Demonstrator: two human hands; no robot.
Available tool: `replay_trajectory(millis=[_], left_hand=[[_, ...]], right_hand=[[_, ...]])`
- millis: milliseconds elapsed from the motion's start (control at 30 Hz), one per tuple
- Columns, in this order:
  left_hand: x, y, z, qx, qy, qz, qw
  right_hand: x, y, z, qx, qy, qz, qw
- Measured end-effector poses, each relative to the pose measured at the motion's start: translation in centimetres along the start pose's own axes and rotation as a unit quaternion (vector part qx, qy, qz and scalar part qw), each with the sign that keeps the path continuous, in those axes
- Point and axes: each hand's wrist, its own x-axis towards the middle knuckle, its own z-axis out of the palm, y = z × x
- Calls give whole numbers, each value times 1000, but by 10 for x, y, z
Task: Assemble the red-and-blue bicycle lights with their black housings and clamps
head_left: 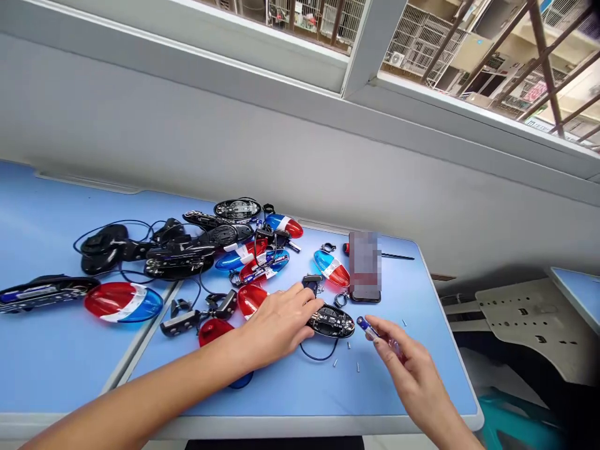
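Observation:
My left hand (285,319) rests over the left end of an open black oval housing (332,320), with its fingertips on the rim; a black cable loops below it. To the right of the housing, my right hand (407,356) pinches a blue battery (366,327) between thumb and fingers, its end pointing at the housing but apart from it. Something clear and reddish shows inside the right palm, partly hidden. Small screws (358,367) lie below the housing. A red and blue cover (332,269) sits above it.
A phone (365,269) lies over a screwdriver (397,256) at the back right. Black housings (180,259), cables and red-blue covers (124,302) crowd the left and middle. The table's right edge (450,325) is beside my right hand; a wall and barred window stand behind.

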Motion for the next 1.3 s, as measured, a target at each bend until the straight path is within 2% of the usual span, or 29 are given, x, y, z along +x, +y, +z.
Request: replay_trajectory(millis=[67, 133, 233, 367, 467, 733, 867, 967, 1033, 1100, 1167, 1300], left_hand=[[0, 1, 0, 0, 1, 1, 1000], [1, 1, 1, -2, 2, 1, 1000], [1, 1, 3, -4, 7, -3, 1000], [0, 1, 2, -1, 10, -2, 1000], [-1, 3, -1, 6, 7, -2, 1000], [-3, 4, 1, 22, 21, 4, 1000], [-3, 3, 3, 30, 28, 10, 999], [-4, 4, 3, 29, 26, 10, 999], [-4, 4, 2, 28, 25, 9, 999], [-4, 4, 2, 28, 25, 8, 999], [-3, 4, 2, 28, 25, 7, 999], [-3, 3, 0, 29, 22, 10, 999]], right_hand=[[-1, 0, -5, 49, -20, 73, 996], [0, 0, -7, 95, -35, 109, 989], [0, -2, -7, 147, -39, 106, 983], [-2, -4, -6, 142, -3, 93, 986], [-4, -6, -5, 171, -13, 103, 980], [-22, -10, 14, 195, -6, 119, 974], [-28, -15, 15, 176, -45, 63, 981], [-25, -19, 13, 104, -55, 16, 993], [-19, -20, 15, 41, -57, -64, 995], [-11, -20, 21, -21, -38, -176, 983], [-1, -20, 30, -100, -3, -249, 963], [14, -21, 39, -260, 49, -275, 924]])
